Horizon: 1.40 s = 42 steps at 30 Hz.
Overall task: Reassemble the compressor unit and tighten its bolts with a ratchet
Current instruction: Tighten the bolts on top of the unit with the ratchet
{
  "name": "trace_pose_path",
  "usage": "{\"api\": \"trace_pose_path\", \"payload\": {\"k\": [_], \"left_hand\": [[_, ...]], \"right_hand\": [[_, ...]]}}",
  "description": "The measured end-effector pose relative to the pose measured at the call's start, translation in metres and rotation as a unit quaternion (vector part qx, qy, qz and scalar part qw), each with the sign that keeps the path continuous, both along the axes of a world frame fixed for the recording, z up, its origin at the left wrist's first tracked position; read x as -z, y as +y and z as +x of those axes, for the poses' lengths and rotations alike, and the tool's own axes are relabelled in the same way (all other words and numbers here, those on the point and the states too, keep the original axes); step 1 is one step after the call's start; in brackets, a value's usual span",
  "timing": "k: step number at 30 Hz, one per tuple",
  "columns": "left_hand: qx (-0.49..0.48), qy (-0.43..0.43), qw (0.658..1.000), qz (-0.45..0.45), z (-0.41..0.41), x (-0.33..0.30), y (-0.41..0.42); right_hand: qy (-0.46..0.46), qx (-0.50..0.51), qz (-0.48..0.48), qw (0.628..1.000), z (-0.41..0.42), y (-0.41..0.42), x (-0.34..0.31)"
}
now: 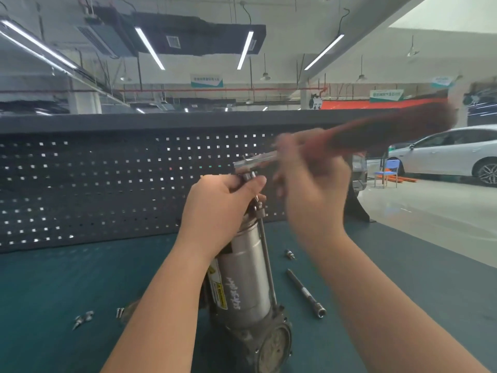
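Ratchet [309, 152] handle inside right hand [309, 189] fingers, head above left hand [215, 208].

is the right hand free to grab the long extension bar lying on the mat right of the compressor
Probably not yet: the right hand is gripping the ratchet. The extension bar itself lies uncovered on the mat, nothing blocking it.

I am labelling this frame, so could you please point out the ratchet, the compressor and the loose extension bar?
ratchet [398, 130]: head view, blurred red handle.
compressor [242, 270]: head view, silver cylinder body.
extension bar [305, 292]: head view, mid-shaft.
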State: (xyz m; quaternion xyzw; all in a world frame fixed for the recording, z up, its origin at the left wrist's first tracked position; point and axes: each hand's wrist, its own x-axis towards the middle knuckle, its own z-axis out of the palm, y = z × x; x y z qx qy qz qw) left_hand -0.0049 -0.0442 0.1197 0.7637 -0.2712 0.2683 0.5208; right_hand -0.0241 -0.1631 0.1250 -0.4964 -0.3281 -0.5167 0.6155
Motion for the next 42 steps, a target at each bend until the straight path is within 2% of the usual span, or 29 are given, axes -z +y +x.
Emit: {"api": "trace_pose_path", "payload": {"k": [1,3,5,6,8,10,12,13,14,16,17,18,19,20,22,24,25,27,28,29,30,32,33,34,35,36,38,40,42], "left_hand": [[0.015,-0.001,1.0,-0.012,0.002,0.001,0.0],[0.016,-0.036,0.999,-0.006,0.002,0.001,-0.002],[-0.007,-0.044,0.999,0.003,0.005,0.003,-0.003],[-0.006,-0.034,0.999,-0.009,0.006,0.004,-0.003],[-0.011,-0.015,0.999,-0.031,0.006,0.003,-0.003],[-0.035,-0.009,0.999,-0.017,0.011,0.002,-0.002],[-0.04,0.008,0.999,-0.015,0.011,0.0,-0.001],[-0.037,0.003,0.999,-0.006,0.01,0.0,-0.001],[-0.029,-0.001,1.0,-0.001,0.008,0.0,-0.001],[0.006,-0.006,1.0,-0.012,0.003,0.0,-0.001],[0.011,-0.01,1.0,-0.009,0.003,0.0,0.0],[0.004,-0.021,1.0,0.002,0.003,0.0,0.0],[-0.008,-0.036,0.999,0.014,0.003,0.001,0.0],[-0.016,-0.042,0.999,0.019,0.002,0.002,-0.001],[-0.017,-0.035,0.999,0.008,-0.001,0.003,-0.002],[-0.015,-0.012,1.0,-0.018,0.0,0.001,-0.002],[-0.025,-0.006,1.0,-0.005,0.002,0.0,-0.001],[-0.033,0.025,0.998,0.048,0.004,-0.003,-0.003],[-0.033,0.031,0.998,0.05,0.004,-0.004,-0.003],[-0.032,0.021,0.999,0.033,0.004,-0.003,-0.003],[-0.03,0.002,1.0,0.007,0.002,-0.002,-0.002],[-0.009,-0.019,1.0,-0.011,-0.003,-0.001,0.0],[-0.004,-0.02,1.0,-0.004,-0.004,-0.001,-0.001],[-0.008,-0.026,1.0,0.004,-0.004,0.001,-0.001],[-0.02,-0.034,0.999,0.014,-0.004,0.001,-0.001],[-0.029,-0.04,0.999,0.023,-0.002,0.002,-0.002],[-0.014,-0.029,0.999,0.0,0.001,0.003,-0.003],[0.002,-0.005,0.999,-0.039,0.003,0.004,-0.004],[-0.025,-0.026,0.999,-0.01,0.006,0.004,-0.003]], "right_hand": [[0.061,-0.102,0.092,0.989,-0.003,-0.004,-0.007],[0.179,-0.222,0.237,0.928,0.001,-0.013,-0.011],[0.198,-0.208,0.241,0.927,0.005,-0.013,-0.009],[0.155,-0.163,0.19,0.956,0.003,-0.01,-0.008],[0.012,0.071,0.0,0.997,-0.01,-0.007,-0.006],[-0.097,0.266,-0.233,0.93,-0.014,-0.003,-0.004],[-0.161,0.337,-0.309,0.875,-0.013,0.0,-0.002],[-0.168,0.322,-0.278,0.889,-0.01,-0.003,-0.001],[-0.146,0.268,-0.214,0.928,-0.008,-0.005,0.0],[-0.001,0.079,-0.003,0.997,-0.006,-0.012,-0.004],[0.099,-0.041,0.115,0.987,-0.001,-0.016,-0.007],[0.182,-0.153,0.206,0.949,0.005,-0.019,-0.008],[0.227,-0.216,0.261,0.913,0.011,-0.02,-0.008],[0.24,-0.23,0.281,0.9,0.012,-0.017,-0.006],[0.162,-0.165,0.239,0.943,0.008,-0.009,-0.003],[0.016,0.0,0.085,0.996,-0.004,-0.002,-0.004],[-0.036,0.078,-0.013,0.996,-0.009,0.002,-0.003],[-0.099,0.285,-0.176,0.937,-0.012,0.006,-0.001],[-0.109,0.362,-0.215,0.9,-0.013,0.008,0.0],[-0.105,0.379,-0.217,0.893,-0.012,0.009,0.002],[-0.095,0.347,-0.168,0.918,-0.01,0.008,0.003],[-0.027,0.135,0.059,0.989,-0.004,0.001,0.0],[0.055,-0.014,0.173,0.983,-0.004,-0.005,-0.006],[0.146,-0.141,0.248,0.947,-0.001,-0.011,-0.01],[0.21,-0.214,0.287,0.91,0.004,-0.016,-0.01],[0.236,-0.233,0.297,0.895,0.007,-0.018,-0.01],[0.163,-0.155,0.238,0.945,0.003,-0.013,-0.007],[-0.007,0.064,0.062,0.996,-0.008,-0.006,-0.006],[-0.141,0.246,-0.148,0.948,-0.015,-0.002,-0.005]]}}
